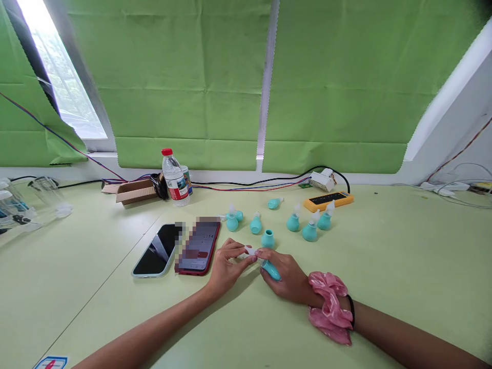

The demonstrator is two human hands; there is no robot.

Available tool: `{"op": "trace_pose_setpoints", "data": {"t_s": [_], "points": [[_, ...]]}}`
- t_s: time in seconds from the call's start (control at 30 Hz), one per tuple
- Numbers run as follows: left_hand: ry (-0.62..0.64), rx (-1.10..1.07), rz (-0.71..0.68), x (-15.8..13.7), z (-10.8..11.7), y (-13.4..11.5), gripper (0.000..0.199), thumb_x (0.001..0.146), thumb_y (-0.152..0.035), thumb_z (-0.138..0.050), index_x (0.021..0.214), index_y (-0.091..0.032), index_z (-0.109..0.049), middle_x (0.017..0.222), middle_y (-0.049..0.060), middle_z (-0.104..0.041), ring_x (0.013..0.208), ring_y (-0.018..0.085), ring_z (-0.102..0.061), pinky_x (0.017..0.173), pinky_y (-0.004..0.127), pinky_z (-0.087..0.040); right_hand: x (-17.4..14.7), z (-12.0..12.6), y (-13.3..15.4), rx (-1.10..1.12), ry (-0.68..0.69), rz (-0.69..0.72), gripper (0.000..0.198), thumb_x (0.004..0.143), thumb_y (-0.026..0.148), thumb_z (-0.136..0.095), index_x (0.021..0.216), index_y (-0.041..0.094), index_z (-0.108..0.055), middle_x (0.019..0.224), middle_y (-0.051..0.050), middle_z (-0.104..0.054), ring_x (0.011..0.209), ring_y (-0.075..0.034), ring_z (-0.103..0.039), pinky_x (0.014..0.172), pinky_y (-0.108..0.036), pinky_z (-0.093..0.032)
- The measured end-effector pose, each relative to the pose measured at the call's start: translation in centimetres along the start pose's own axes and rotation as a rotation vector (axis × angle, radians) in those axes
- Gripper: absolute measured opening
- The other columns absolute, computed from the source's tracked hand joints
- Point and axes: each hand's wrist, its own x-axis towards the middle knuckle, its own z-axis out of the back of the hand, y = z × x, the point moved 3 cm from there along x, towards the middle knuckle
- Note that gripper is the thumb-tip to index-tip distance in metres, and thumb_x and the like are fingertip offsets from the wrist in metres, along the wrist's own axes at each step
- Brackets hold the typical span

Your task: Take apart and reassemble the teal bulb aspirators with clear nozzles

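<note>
Rounded, rubbery-looking teal bulb (272, 270); frosted, tapered nozzle (250, 250)
I see the right hand (285, 275) curled around the bulb, the left hand (227, 264) pinching the nozzle.

Smooth semi-matt plastic bulb (271, 270), glossy scrunchie (329, 307), clr plastic btl (176, 179), matt cardbd box (135, 197)

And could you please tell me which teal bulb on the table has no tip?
The upright bulb just beyond the right hand: its mouth is open, while the other bulbs there carry pale tips.
</note>
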Motion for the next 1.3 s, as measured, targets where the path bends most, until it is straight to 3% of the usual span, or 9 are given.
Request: {"op": "trace_pose_setpoints", "data": {"t_s": [0.23, 0.47, 0.83, 1.17, 1.3], "points": [[-0.019, 0.015, -0.001, -0.1, 0.0, 0.2, 0.014, 0.069, -0.028, -0.060, 0.078, -0.020, -0.066, 0.074, 0.003, -0.063, 0.071, 0.015, -0.049, 0.062, 0.026, -0.042, 0.0, -0.1, -0.1, -0.020, 0.010, -0.011, 0.040, 0.072, 0.012, -0.043, 0.110, 0.022, -0.037, 0.103, -0.005, -0.054, 0.094, -0.017, -0.052, 0.075, -0.030, -0.046], [-0.061, 0.056, -0.200, 0.2, 0.3, 0.5, 0.012, 0.066, -0.022, -0.063, 0.078, -0.018, -0.065, 0.076, 0.004, -0.064, 0.071, 0.015, -0.050, 0.065, 0.030, -0.043, 0.0, -0.1, -0.1, -0.022, -0.008, -0.058, 0.031, 0.072, 0.014, -0.043, 0.102, 0.020, -0.043, 0.097, -0.005, -0.056, 0.089, -0.016, -0.053, 0.074, -0.028, -0.045], [0.045, 0.199, -0.109, 0.4, -0.3, 0.4, 0.020, 0.072, -0.021, -0.055, 0.090, -0.014, -0.059, 0.081, 0.006, -0.061, 0.080, 0.018, -0.050, 0.070, 0.031, -0.044, 0.0, 0.0, -0.5, -0.091, -0.056, -0.213, 0.024, 0.067, 0.017, -0.049, 0.091, 0.019, -0.049, 0.081, -0.002, -0.061, 0.068, -0.015, -0.057, 0.060, -0.025, -0.042], [0.145, 0.298, 0.017, 0.4, -0.5, 1.0, 0.017, 0.074, -0.020, -0.049, 0.090, -0.017, -0.053, 0.088, 0.005, -0.057, 0.089, 0.019, -0.046, 0.076, 0.033, -0.042, -0.1, 0.3, -0.8, -0.073, -0.178, -0.260, 0.019, 0.068, 0.021, -0.051, 0.087, 0.020, -0.050, 0.078, -0.001, -0.061, 0.067, -0.015, -0.057, 0.060, -0.025, -0.043], [0.229, 0.360, -0.028, 0.2, -1.0, 1.4, 0.014, 0.074, -0.018, -0.048, 0.087, -0.018, -0.053, 0.091, 0.005, -0.055, 0.093, 0.021, -0.043, 0.078, 0.034, -0.041, -0.1, 0.5, -0.9, -0.056, -0.210, -0.257, 0.019, 0.069, 0.020, -0.051, 0.088, 0.020, -0.049, 0.079, -0.001, -0.061, 0.068, -0.015, -0.057, 0.062, -0.025, -0.043]]}}
